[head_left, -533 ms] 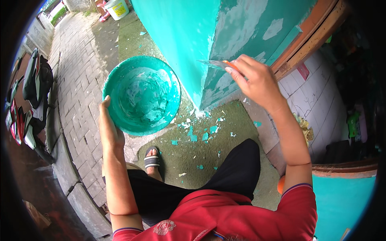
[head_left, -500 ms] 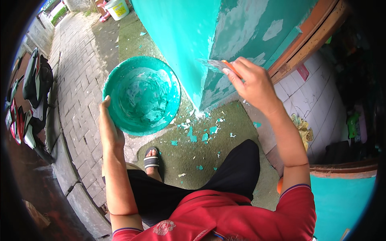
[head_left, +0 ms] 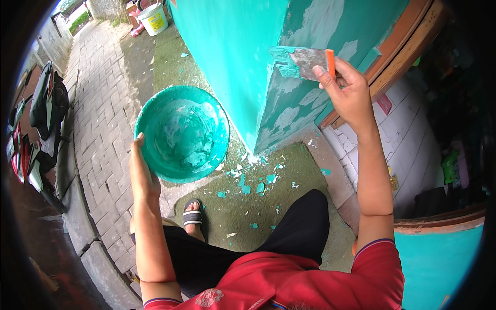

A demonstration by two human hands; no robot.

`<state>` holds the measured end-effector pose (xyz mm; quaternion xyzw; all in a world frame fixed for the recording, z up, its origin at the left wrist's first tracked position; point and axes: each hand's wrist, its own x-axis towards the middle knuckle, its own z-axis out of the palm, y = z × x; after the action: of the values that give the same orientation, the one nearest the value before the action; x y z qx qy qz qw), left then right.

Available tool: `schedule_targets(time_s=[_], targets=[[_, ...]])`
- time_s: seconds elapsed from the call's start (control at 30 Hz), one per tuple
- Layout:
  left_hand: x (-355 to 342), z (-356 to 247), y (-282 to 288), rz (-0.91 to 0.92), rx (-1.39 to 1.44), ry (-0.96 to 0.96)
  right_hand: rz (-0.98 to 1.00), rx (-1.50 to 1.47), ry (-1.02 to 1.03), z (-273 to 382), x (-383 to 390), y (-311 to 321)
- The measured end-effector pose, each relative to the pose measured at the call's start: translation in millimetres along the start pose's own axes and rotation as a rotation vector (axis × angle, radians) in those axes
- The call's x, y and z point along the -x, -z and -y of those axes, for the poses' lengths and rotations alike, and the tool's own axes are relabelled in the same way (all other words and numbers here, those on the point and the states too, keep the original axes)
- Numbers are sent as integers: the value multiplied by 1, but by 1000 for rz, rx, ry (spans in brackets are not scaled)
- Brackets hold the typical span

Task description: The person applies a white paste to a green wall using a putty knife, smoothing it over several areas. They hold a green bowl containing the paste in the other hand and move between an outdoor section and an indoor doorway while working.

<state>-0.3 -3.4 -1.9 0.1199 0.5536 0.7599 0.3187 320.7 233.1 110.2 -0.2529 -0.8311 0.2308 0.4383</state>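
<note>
My left hand (head_left: 144, 173) is closed on the near left rim of a round teal basin (head_left: 148, 132), tilted so that its inside shows, smeared with teal and whitish paste. My right hand (head_left: 351, 95) pinches a putty knife (head_left: 309, 58) by its orange back edge, thumb on the near side. Teal paste covers the far end of its grey blade. The blade is in front of the corner of a teal wall (head_left: 232, 46); whether it touches the wall I cannot tell. Pale, patchy spots mark the wall face (head_left: 289, 111) right of that corner.
Teal and white flakes (head_left: 244, 184) litter the ground below the corner. A white bucket (head_left: 153, 19) stands at the far left of the wall. Motorbikes (head_left: 44, 119) line the paved path (head_left: 101, 93) on the left. To the right, a wooden door frame (head_left: 400, 57) borders a tiled floor (head_left: 403, 132).
My right hand has risen away to the upper right, and the putty knife has turned, showing its blade broadside with teal paste. The basin stays in my left hand, slightly lower in view.
</note>
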Motion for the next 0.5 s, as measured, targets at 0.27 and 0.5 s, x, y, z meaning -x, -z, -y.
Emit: schedule_targets(time_s=[0.27,0.5], targets=[[-3,1,0,11,-7,7,20,-587,-229,-39,-15,7],[-3,1,4,31,-23,-2,54,-595,-215,-62,-34,-3]])
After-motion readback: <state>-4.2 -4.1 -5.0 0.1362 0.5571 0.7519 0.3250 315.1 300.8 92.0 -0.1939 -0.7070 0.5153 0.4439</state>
